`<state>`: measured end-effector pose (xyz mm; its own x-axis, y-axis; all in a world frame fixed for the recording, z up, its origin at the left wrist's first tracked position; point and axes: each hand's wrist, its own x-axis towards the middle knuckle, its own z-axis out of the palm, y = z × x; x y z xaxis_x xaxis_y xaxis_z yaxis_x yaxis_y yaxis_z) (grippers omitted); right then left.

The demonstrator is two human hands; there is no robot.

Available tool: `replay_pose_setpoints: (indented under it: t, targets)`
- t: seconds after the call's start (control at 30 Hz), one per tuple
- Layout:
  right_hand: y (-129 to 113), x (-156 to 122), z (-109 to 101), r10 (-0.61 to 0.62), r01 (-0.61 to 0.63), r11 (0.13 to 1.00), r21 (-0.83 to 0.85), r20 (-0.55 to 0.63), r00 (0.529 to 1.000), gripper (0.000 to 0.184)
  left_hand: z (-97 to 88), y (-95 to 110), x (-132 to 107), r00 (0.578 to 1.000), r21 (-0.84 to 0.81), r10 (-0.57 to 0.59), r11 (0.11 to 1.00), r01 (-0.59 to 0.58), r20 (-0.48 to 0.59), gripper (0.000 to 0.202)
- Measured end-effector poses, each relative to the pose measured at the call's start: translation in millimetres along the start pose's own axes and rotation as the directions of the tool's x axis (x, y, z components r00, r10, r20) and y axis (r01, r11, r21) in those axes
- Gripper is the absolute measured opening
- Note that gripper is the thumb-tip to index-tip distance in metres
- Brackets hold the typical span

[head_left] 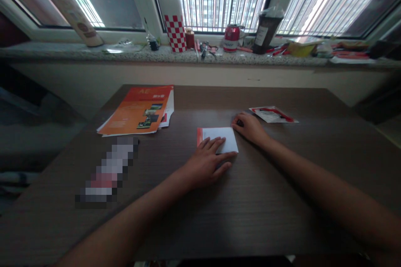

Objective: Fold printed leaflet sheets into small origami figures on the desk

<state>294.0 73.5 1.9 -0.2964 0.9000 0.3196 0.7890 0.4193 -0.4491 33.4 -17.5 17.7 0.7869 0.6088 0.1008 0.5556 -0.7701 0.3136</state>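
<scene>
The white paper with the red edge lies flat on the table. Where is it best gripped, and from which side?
Probably its red left edge, approached from the left. The white paper lies flat, so an edge must be lifted and pinched; the left hand covers its near part, the right hand sits by its far right corner.

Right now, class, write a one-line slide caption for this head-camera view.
Left hand flat on a red-edged white paper on a dark table; right hand resting beside its far corner.
</scene>
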Motion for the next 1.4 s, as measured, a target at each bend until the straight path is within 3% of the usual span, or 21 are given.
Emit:
replay_pose_setpoints:
  t: [0.23,0.37,0.43,0.6,0.8,1.4]
  targets:
    - [-2,-15,-5,-0.062,0.062,0.998,0.029,-0.019,0.998,0.013,1.5,-2,2,1.0,0.017,0.018,1.0,-0.018,-0.005,0.04]
    - [-4,-38,-14,-0.3,0.298,0.954,0.036,0.063,0.952,0.026,1.3,-3,3,0.999,0.03,0.043,0.999,-0.042,-0.027,0.037]
    - [-4,-50,-19,-0.332,0.334,0.943,0.002,0.118,0.936,0.031,0.3,-2,3,0.998,0.038,0.036,0.999,-0.034,-0.052,0.039]
    - [-13,-77,-31,-0.307,0.318,0.946,-0.061,0.143,0.941,0.03,-1.3,0,6,0.994,0.053,-0.016,0.998,0.022,-0.112,0.042]
    - [-27,-96,-34,-0.306,0.309,0.951,0.005,0.161,0.938,0.029,6.3,-4,10,0.99,0.028,-0.017,0.999,0.021,-0.137,0.041]
    - [-27,-102,-27,-0.213,0.2,0.976,0.091,0.168,0.962,0.018,11.8,-15,12,0.977,0.016,0.082,0.997,-0.081,-0.199,0.016]
